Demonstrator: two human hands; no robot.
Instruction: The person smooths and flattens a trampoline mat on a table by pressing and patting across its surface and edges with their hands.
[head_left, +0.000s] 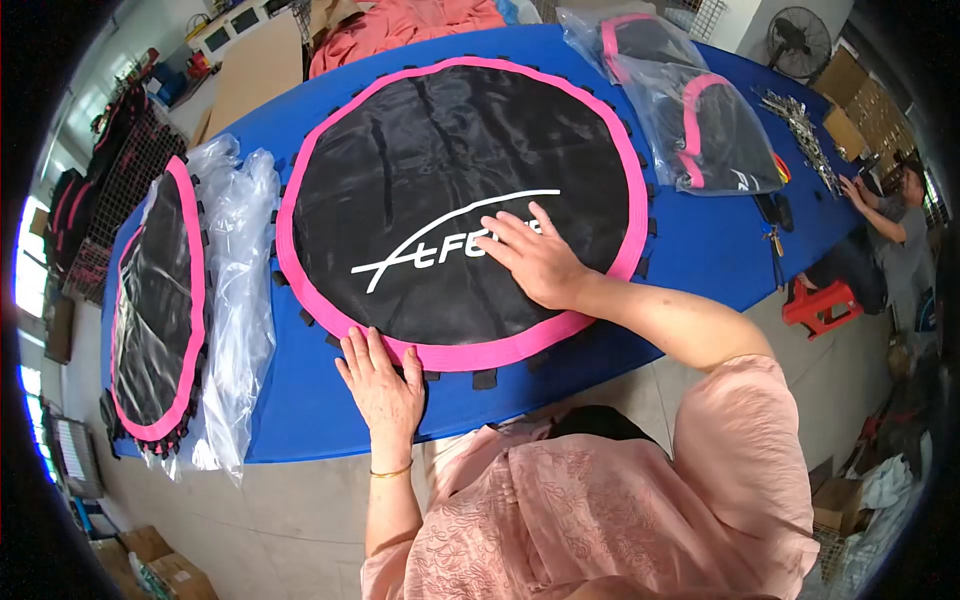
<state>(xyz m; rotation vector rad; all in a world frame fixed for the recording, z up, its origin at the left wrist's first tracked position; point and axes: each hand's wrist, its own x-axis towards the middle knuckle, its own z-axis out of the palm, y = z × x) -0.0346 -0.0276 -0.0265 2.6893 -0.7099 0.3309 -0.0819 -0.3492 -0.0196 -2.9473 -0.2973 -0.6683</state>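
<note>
A round black mat [440, 150] with a pink border and short black tabs lies spread on the blue table. White lettering and a curved line are printed on it. My right hand [535, 258] rests on the mat over part of the lettering, fingers spread. At the mat's lower left edge, my left hand [380, 385] lies with its fingertips on the pink border, fingers apart. Neither hand holds anything. Left of the mat are clear plastic bags [240, 300] and another black and pink mat [160, 300], which looks folded.
Bagged black and pink mats [700, 130] lie at the table's upper right, near a pile of metal pieces [805, 135]. A co-worker [900, 230] sits at the right end by a red stool [822, 308]. The blue table's [300, 430] near edge runs before me.
</note>
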